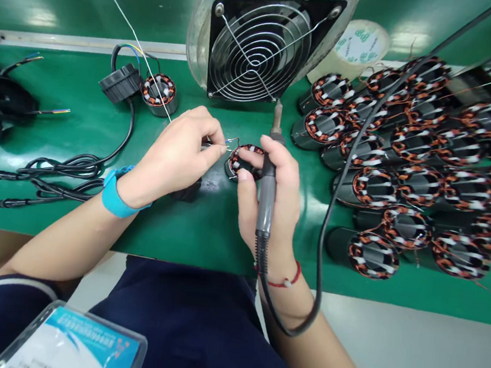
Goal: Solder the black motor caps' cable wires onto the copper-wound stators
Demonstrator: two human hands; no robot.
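Note:
My right hand (282, 194) grips a soldering iron (266, 201), its tip pointing away from me toward the fan. The thumb and fingers of that hand also steady a small motor stator (233, 165) with copper windings, partly covered by them. Beside the stator, my left hand (187, 151) is closed in a pinch on thin wires (230, 143) at its edge. A pale strand that looks like solder wire (132, 29) runs down from above to behind my left hand. A dark part (187, 191) lies partly hidden under that hand.
A fan with a wire guard (255, 61) stands at the back. Several stators (374, 255) crowd the right side of the green bench. On the left are another stator (159, 94), a black connector box (120, 83), coiled cables (70, 167) and black housings (4, 100). The iron's cord (320, 257) loops over my right forearm.

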